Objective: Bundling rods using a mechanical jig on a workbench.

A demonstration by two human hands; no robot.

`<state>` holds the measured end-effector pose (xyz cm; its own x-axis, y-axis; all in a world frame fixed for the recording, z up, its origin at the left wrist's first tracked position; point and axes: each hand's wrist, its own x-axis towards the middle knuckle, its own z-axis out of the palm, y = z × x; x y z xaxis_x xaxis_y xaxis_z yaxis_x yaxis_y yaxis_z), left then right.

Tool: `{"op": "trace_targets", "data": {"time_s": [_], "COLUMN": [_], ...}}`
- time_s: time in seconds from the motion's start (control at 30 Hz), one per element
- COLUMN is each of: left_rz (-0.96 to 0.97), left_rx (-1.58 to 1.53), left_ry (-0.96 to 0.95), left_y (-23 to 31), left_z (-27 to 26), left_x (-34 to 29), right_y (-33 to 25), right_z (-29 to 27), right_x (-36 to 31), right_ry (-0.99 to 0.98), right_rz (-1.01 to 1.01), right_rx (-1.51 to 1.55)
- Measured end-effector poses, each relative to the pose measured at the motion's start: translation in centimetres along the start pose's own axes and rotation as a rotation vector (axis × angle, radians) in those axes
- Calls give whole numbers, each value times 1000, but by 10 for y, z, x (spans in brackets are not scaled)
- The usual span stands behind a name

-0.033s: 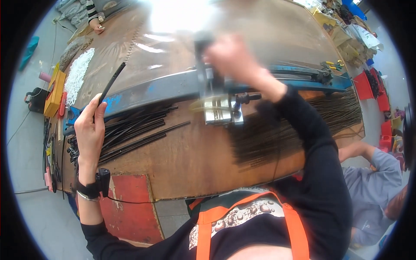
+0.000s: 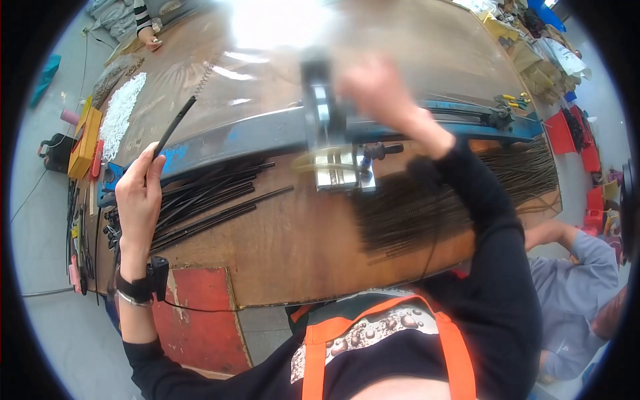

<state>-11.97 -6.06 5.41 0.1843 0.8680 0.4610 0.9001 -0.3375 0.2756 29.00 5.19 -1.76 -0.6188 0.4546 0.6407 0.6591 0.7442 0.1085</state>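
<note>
My left hand (image 2: 139,193) is closed around the lower end of a thin black tube (image 2: 175,125), tilted up and to the right. A thin coil spring (image 2: 201,83) extends from the tube's upper end. Smeared by motion, my right hand (image 2: 377,87) hangs over the blue metal rail (image 2: 260,130); its fingers cannot be made out. Just left of it rises a dark, blurred upright part (image 2: 319,83) of a machine on the rail. At its foot is a shiny metal block (image 2: 335,172) with a yellowish hose.
Several black tubes (image 2: 207,200) lie at the left, and a wide bundle of springs (image 2: 413,213) at the right. White small pieces (image 2: 125,110) are heaped beyond the rail. Another person's hand (image 2: 153,44) rests at the far left; a grey-clad person (image 2: 573,287) is at the right.
My right hand has moved to the right, away from the dark upright part. My left hand and the black tube stay almost where they were.
</note>
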Motion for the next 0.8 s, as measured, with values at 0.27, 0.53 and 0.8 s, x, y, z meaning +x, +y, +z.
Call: {"op": "trace_targets", "data": {"time_s": [0.27,0.53,0.8], "left_rz": [375,450,383], "left_rx": [41,-26,-138], "left_ry": [-124,-129,-73], "left_y": [40,76,93], "left_z": [77,126,139], "left_x": [31,45,42], "right_y": [73,70,62], "right_z": [-107,-131,-133], "right_x": [-128,-196,-192], "right_ry": [-113,-63,-35], "right_rz": [249,482,562], "right_rx": [-264,-154,-111]}}
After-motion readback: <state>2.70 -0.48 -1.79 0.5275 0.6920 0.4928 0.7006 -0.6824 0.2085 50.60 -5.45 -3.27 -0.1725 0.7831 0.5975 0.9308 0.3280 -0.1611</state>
